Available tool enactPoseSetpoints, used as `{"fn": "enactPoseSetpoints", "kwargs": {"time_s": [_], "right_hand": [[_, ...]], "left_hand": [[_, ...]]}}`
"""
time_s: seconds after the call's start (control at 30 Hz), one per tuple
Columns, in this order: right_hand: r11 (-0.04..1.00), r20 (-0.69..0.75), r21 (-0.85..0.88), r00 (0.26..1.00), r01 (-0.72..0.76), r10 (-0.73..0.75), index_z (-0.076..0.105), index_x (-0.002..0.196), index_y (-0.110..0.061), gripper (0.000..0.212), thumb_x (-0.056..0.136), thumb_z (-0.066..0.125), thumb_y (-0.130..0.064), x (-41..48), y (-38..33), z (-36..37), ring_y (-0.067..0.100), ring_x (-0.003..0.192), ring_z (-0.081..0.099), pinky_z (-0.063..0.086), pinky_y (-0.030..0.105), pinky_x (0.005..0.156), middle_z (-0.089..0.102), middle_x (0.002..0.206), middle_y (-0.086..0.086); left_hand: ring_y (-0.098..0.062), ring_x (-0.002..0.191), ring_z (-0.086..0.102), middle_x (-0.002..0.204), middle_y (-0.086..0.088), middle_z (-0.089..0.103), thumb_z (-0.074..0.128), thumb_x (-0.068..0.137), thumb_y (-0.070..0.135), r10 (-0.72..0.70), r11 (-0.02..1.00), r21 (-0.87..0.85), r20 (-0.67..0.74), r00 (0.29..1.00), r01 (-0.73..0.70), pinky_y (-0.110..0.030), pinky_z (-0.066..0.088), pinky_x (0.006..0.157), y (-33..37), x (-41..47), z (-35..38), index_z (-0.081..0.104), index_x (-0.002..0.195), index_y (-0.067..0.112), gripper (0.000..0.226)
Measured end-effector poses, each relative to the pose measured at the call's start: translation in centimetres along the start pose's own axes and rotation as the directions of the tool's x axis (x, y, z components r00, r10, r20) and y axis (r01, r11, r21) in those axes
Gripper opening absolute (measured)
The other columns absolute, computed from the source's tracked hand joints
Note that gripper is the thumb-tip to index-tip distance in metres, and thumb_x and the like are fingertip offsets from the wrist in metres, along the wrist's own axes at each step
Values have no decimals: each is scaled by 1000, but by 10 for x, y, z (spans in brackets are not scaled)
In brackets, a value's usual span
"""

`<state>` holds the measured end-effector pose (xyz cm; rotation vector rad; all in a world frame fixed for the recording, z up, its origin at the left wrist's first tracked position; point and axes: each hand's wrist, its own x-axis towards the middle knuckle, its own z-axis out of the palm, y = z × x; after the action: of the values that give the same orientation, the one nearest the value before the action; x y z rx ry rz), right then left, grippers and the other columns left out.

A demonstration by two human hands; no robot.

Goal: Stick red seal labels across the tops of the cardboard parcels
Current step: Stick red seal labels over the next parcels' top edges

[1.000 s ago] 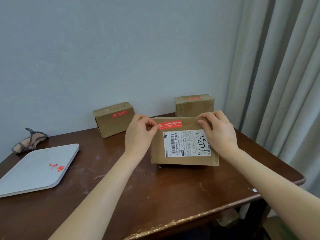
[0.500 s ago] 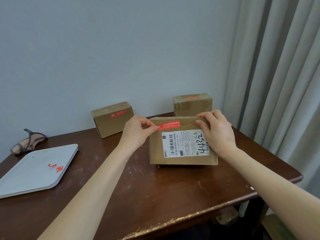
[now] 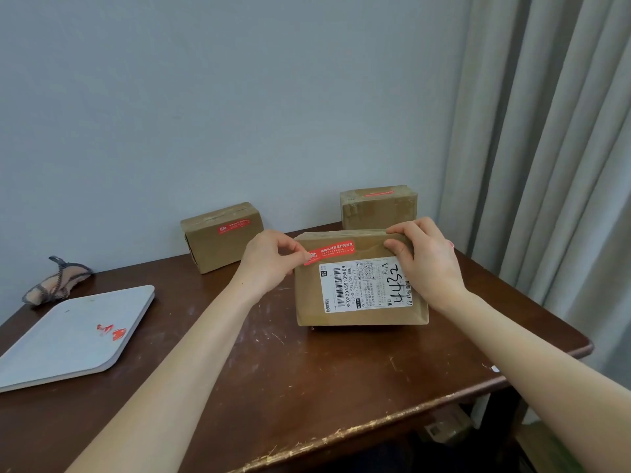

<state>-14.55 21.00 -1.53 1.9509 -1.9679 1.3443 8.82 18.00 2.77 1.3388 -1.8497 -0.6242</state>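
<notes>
The left hand (image 3: 269,264) still pinches the left end of the label (image 3: 333,251), having drawn slightly left. The label lies along the upper edge of the parcel (image 3: 362,319), mid-table (image 3: 307,387). The right hand (image 3: 426,264) still grips the parcel's top right corner.

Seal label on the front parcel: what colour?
The seal label is red with white print; head view shows it best.

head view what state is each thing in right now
front parcel, on the table, shipping label facing the camera
red label, along that parcel's upper edge, left end pinched
left hand, pinches the red label's left end
right hand, grips the front parcel's upper right edge
back left parcel, red sticker on
back right parcel, red sticker on top
white tray, flat, red scraps on it
</notes>
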Motion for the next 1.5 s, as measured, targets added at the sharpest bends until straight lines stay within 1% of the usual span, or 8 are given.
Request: {"fn": "enactPoseSetpoints", "kwargs": {"time_s": [0.37,0.5,0.7,0.8,0.97,1.13,1.3,1.5], "right_hand": [[1000,28,7,999,23,-24,67,110,-6,22,92,62,-17,-3,0,1,22,103,53,26,5,71,55,112,8],[1000,63,0,998,18,-18,66,112,-7,22,92,62,-16,-6,8,2,19,109,49,31,18,78,53,115,7],[1000,85,2,996,-12,12,65,110,-24,33,87,60,-47,3,11,-4,10,108,47,37,26,79,53,110,-9],[985,-40,171,998,-38,46,64,105,-24,31,85,63,-47,18,-6,-16,7,104,50,40,24,84,59,106,-11],[829,194,504,967,-244,167,70,95,-20,39,77,70,-54,46,-30,-27,6,84,61,46,23,76,69,90,-8],[864,312,385,927,-324,209,71,86,-9,51,70,75,-56,61,-36,-18,11,68,55,44,28,65,66,77,1],[836,303,409,919,-366,254,69,70,-12,18,80,75,-26,72,-33,-7,11,58,50,43,22,54,63,62,-2],[848,361,350,893,-398,270,70,85,-3,22,84,72,-26,81,-34,6,11,58,48,39,21,48,64,63,-1]], "left_hand": [[-14,87,65,95,5,62,74,80,20,-68,997,-44,68,995,71,-38,57,82,-5,1,1,71,71,18,10],[-15,88,67,97,-2,66,71,82,16,-83,989,-122,19,996,85,-31,58,78,-5,3,-3,70,75,11,9],[-21,72,71,74,-3,71,71,78,13,-58,995,-88,-45,997,54,-37,58,81,12,19,-6,69,74,12,5],[-13,63,68,69,-4,69,69,78,8,-20,997,-74,-26,999,18,-25,58,64,29,31,-3,68,74,8,4],[-4,56,64,69,-6,68,64,81,3,-15,1000,-17,26,1000,16,-14,51,49,50,49,3,64,75,6,7],[2,44,59,64,-4,65,63,80,2,-25,999,21,43,999,24,-10,44,42,55,58,7,62,72,9,11],[-2,50,62,69,-5,67,67,80,5,-45,999,22,66,997,44,-13,48,44,50,64,4,64,75,9,8],[-10,58,63,72,-7,67,72,80,6,-104,994,-34,81,991,107,-17,54,49,37,71,-1,67,79,7,5]]}}
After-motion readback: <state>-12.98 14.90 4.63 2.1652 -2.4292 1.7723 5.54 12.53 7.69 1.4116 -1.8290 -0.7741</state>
